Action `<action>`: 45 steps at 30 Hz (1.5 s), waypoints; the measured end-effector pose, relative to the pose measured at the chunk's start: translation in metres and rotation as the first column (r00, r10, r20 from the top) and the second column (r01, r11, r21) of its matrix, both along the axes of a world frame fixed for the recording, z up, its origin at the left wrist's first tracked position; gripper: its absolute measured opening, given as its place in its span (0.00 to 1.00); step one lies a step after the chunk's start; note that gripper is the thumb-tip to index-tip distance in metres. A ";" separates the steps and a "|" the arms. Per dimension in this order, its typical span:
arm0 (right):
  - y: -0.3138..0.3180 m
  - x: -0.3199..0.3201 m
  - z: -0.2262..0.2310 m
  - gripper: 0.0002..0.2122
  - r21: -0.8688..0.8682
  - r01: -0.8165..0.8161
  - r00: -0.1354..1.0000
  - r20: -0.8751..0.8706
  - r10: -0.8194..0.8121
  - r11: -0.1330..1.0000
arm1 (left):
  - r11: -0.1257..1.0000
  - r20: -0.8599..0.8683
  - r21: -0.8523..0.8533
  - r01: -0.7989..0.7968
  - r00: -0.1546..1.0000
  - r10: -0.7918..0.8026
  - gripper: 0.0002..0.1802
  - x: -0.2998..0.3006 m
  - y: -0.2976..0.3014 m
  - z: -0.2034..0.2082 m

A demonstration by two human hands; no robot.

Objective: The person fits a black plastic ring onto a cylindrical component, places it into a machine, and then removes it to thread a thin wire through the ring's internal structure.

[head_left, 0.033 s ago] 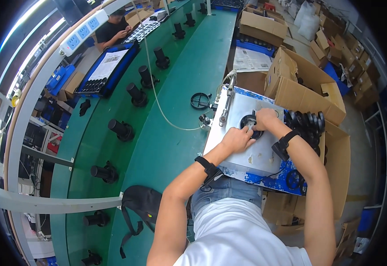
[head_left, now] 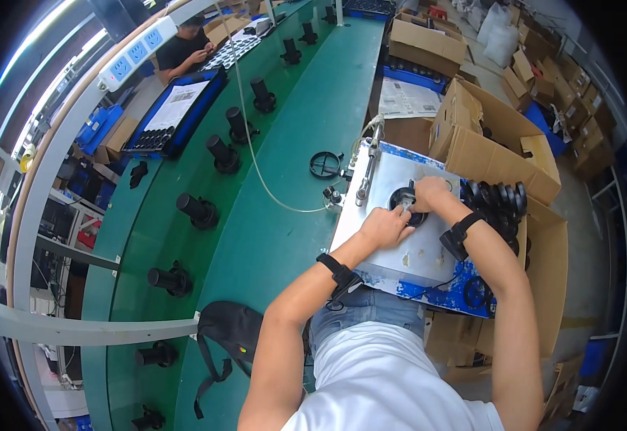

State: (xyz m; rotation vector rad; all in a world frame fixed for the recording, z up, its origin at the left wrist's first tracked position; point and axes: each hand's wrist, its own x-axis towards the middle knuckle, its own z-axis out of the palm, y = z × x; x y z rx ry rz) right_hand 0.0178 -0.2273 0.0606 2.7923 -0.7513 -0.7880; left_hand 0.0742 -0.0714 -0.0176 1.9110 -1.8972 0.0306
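A black round part [head_left: 397, 195] sits on the metal top of a small work stand [head_left: 360, 248]. My left hand [head_left: 383, 228] reaches its near left side, fingers bent and pressed together at a small greyish piece [head_left: 405, 205] in the middle. From the right, my right hand [head_left: 433, 192] curls over the same part, with its fingertips down at the rim. My fingers cover much of the part, so its exact kind is hidden. Beside the hands, a metal cylinder with a rod [head_left: 369, 169] is fixed along the left edge of the stand.
Black wheel-like parts [head_left: 497, 205] are heaped right of the stand, near open cardboard boxes [head_left: 504, 154]. A green conveyor [head_left: 277, 187] runs along the left, bearing a black ring [head_left: 326, 164], several black cylindrical parts [head_left: 197, 210] and a black bag [head_left: 231, 327]. A thin hose [head_left: 252, 154] hangs across.
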 end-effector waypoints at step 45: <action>0.015 -0.104 -0.077 0.03 0.350 0.004 0.144 0.927 -0.347 0.937 | 0.832 -0.286 -0.378 -0.406 0.906 0.312 0.06 -0.034 0.060 0.003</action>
